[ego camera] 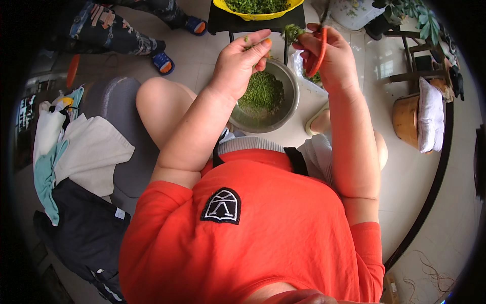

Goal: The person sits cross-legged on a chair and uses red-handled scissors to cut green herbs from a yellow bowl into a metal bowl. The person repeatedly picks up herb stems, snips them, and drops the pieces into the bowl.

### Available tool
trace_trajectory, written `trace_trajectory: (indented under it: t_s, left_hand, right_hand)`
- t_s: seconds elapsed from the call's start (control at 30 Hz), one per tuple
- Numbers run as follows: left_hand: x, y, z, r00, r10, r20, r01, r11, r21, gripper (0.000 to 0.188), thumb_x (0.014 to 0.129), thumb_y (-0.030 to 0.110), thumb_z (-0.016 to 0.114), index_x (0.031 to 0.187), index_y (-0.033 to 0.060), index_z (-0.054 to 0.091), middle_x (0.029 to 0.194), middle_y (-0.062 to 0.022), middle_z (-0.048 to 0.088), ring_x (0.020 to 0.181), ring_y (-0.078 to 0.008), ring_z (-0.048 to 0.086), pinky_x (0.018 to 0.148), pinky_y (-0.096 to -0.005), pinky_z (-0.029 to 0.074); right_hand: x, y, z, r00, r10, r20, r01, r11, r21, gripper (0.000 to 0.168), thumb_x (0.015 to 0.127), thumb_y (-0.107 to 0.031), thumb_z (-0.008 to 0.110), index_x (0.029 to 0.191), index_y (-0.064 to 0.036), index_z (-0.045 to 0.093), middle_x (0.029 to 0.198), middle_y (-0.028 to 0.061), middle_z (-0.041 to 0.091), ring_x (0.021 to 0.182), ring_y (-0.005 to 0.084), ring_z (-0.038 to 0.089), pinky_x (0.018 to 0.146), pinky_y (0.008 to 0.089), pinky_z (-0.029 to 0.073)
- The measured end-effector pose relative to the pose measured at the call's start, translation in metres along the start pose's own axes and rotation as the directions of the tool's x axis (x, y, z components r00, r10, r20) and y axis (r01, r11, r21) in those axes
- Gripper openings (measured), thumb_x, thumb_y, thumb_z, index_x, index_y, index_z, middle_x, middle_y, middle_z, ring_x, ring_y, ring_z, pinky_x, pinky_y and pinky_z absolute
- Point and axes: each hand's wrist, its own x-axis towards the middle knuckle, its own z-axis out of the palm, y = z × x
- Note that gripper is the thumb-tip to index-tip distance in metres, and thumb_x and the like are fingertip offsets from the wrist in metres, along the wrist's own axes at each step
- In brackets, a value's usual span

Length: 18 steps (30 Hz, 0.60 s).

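Over the left rim of a round steel basin [293,95] is my left hand [243,62], its thumb near the fingers with small green bits at the fingertips. My right hand [332,57] has red-handled scissors [322,53] in it, and a small green sprig cluster [292,32] sticks out at its fingertips. The scissor blades point away from me and are partly hidden. Small green plant pieces [264,91] lie in the basin. A clear plastic bag [298,64] with greens stands on the floor beside the basin, below my right hand.
A yellow basket [262,17] of greens rests on a black stool [258,26] beyond the basin. Another person's legs [125,34] are at the upper left. Clothes [91,148] lie on a grey seat at left. A wooden stool with a cushion [431,116] stands at right.
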Motion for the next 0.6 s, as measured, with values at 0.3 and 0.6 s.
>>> trace_trajectory:
  t_s: [0.3,0.6]
  left_hand:
    - [-0.003,-0.003,0.005,0.999,-0.035,-0.007,0.035,0.994,0.099,0.022,0.089,0.020,0.064,0.104,0.0038,0.064,0.079,0.0041,0.057,0.068,-0.0037,0.050,0.063,-0.0180,0.041]
    - [-0.006,-0.002,-0.013,0.996,-0.086,-0.022,0.086,0.996,0.019,0.013,0.089,0.016,0.063,0.097,0.0055,0.063,0.080,0.0024,0.058,0.067,-0.0057,0.049,0.062,-0.0202,0.041]
  right_hand:
    - [-0.006,0.009,0.013,0.997,-0.073,-0.020,0.073,0.997,0.001,0.037,0.081,-0.003,0.068,0.113,0.003,0.050,0.093,0.0084,0.063,0.083,0.0197,0.067,0.069,0.0259,0.051]
    - [-0.010,0.025,0.028,0.992,-0.081,0.092,0.089,0.992,-0.086,0.035,0.082,-0.004,0.069,0.112,0.003,0.053,0.093,0.0072,0.064,0.084,0.0136,0.064,0.075,0.0242,0.053]
